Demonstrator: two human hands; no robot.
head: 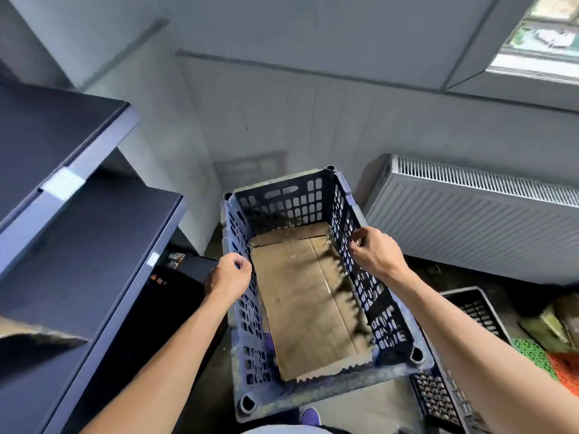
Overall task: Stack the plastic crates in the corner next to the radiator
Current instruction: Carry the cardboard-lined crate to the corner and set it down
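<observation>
The left hand [228, 275] and right hand [374, 250] each curl their grip round opposite rims of the blue crate [313, 393]

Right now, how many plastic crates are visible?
2: a blue crate held by the left hand and right hand; a black crate right of it. Others may be hidden.

Floor [454, 274]: dark and dirty. A black crate [479, 314] stands on it at right. A green mat [529, 352] and an orange mat [564, 368] lie just beside it. Whether the blue crate [300, 208] rests on the floor cannot be told.
</observation>
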